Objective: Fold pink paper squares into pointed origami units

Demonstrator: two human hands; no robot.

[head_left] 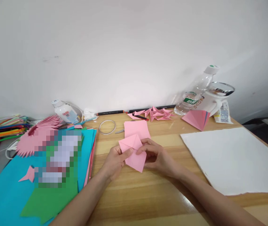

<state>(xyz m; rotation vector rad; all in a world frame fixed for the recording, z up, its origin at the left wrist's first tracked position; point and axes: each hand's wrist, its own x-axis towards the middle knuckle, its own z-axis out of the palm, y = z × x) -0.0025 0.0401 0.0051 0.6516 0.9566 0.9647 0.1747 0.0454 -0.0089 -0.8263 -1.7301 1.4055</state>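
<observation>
A folded pink paper piece (134, 152), diamond shaped with creased flaps, is held just above the wooden table (134, 194) at the centre. My left hand (115, 161) pinches its left edge, thumb on top. My right hand (156, 155) grips its right side, fingers curled over the fold. Just beyond it a flat pink paper square (136, 128) lies on the table.
Several folded pink pieces (156, 113) lie by the wall with a dark pen (140, 116). A tape ring (107, 126), blue and green paper sheets (9, 191), a white sheet (232, 158), a water bottle (196, 91) and a small bottle (65, 112) surround the spot.
</observation>
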